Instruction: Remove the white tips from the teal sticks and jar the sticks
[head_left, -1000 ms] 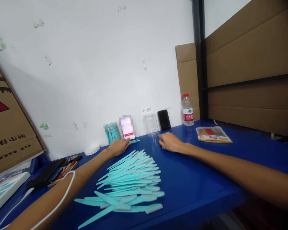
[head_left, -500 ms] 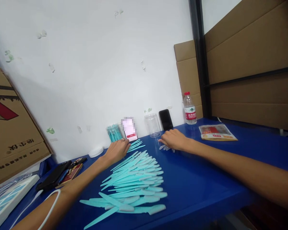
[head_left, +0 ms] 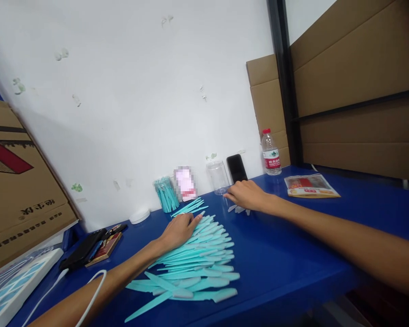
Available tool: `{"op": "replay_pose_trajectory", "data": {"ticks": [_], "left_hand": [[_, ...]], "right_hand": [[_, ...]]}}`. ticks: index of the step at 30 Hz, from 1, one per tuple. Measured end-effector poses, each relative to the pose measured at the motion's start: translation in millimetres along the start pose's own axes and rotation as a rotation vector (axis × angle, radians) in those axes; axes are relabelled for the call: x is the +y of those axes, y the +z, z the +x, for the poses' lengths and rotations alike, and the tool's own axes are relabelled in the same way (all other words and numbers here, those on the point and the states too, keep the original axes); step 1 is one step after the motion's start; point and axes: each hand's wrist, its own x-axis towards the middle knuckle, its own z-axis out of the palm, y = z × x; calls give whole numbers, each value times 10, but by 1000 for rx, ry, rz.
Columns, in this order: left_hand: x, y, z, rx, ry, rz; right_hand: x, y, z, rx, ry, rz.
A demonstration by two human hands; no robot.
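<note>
A spread of turquoise eyebrow razors [head_left: 204, 261] with pale translucent caps lies across the blue table. Over the far end of that spread is my left hand [head_left: 180, 230], its thumb and fingers pinched at the capped end of one razor. My right hand [head_left: 247, 195] is curled above several small clear blade caps [head_left: 238, 209]; its fingertips are partly hidden, and what they grip cannot be made out. A smaller group of razors [head_left: 191, 206] lies beyond my left hand. Behind it stands a clear jar packed with turquoise razors [head_left: 166, 195].
An uncapped clear jar [head_left: 218, 177] stands near a dark phone [head_left: 236, 168] and a lit phone [head_left: 186, 184]. Farther right are a water bottle [head_left: 271, 154] and a snack pouch [head_left: 311, 185]. At left: a white lid [head_left: 139, 215], black wallet [head_left: 83, 250], power strip [head_left: 30, 288].
My left hand has moved nearer and slightly right, from the small far group onto the large spread of razors. My right hand has stayed almost in place over the clear caps.
</note>
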Motion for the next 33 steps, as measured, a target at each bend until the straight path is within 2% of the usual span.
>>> {"op": "replay_pose_trajectory", "data": {"ticks": [10,17,23,26,31,33], "left_hand": [[-25,-15,-31,40,54,-104],[-24,-53,-55,87,-34,-155],[-45,-220,-49,175,-95,-232],[25,-327,-8,201,-81,-342],[322,-414,128,153,62,-411],[453,-399,197,132,114,-373]], "right_hand": [[53,32,10,2,-4,13],[35,-2,5,-11,3,46],[18,-37,-1,34,10,132],[-38,-91,6,117,55,317],[-260,-246,148,403,55,948],[-382,-309,231,448,40,1170]]}}
